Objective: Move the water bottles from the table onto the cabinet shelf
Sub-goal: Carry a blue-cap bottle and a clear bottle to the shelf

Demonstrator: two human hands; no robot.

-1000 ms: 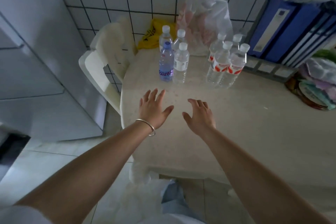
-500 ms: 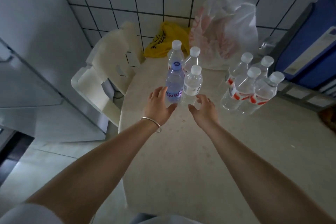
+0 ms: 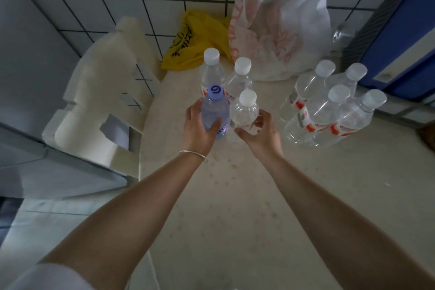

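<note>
- The left hand (image 3: 200,128) is wrapped around the blue bottle (image 3: 215,110), thumb across its near side and fingers curled behind it; a thin bracelet (image 3: 194,155) circles that wrist.
- The right hand (image 3: 260,132) grips the clear bottle (image 3: 244,113) just to the right, fingers around its far right side and thumb under its near side.
- Both held bottles stand upright on the table (image 3: 235,195), touching or almost touching each other.
- Two more clear bottles (image 3: 226,73) with white caps stand right behind them, on the far side.
- A group of four bottles (image 3: 329,106) with red and white labels stands close together to the right, apart from the held pair.
- At the far edge of the table, a yellow bag (image 3: 188,42) lies against the tiled wall, and a large white plastic bag (image 3: 282,26) stands to its right.
- A white plastic chair (image 3: 98,101) stands at the left of the table.
- A blue box (image 3: 400,42) rests at the far right.
- No cabinet shelf can be clearly made out in this view.
</note>
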